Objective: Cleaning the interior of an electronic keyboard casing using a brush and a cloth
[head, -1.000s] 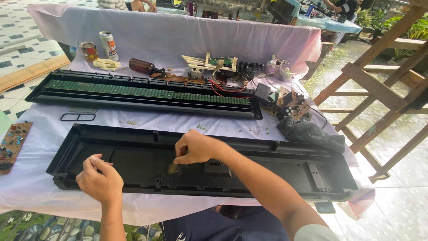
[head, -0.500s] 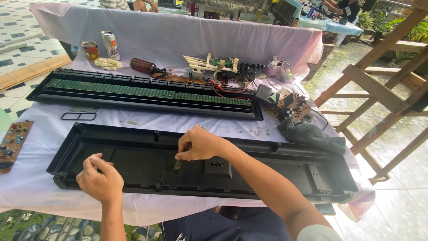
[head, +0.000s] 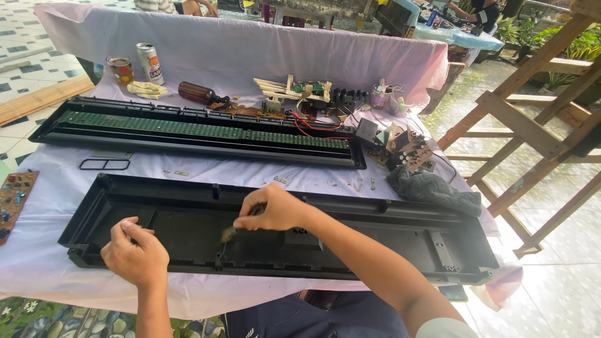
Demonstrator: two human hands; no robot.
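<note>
A long black plastic keyboard shell (head: 375, 250) lies open side up along the near edge of the table. My right hand (head: 272, 208) is inside it near the middle, pinching a small brush (head: 228, 234) whose bristles touch the shell's floor. My left hand (head: 134, 253) rests curled on the shell's near rim at the left, holding it. Behind the shell lies a second long black frame with a green circuit board strip (head: 200, 130).
The table has a pale cloth. At the back stand a can (head: 150, 62), a glass (head: 121, 69), a brown bottle (head: 197, 93) and loose electronics with red wires (head: 313, 119). A grey rag (head: 432, 188) lies right, a brown circuit board (head: 14, 197) left, a wooden frame (head: 532, 119) beside the table.
My right hand has shifted slightly toward the middle of the shell, moving the brush across its floor. My left hand has stayed on the near rim.
</note>
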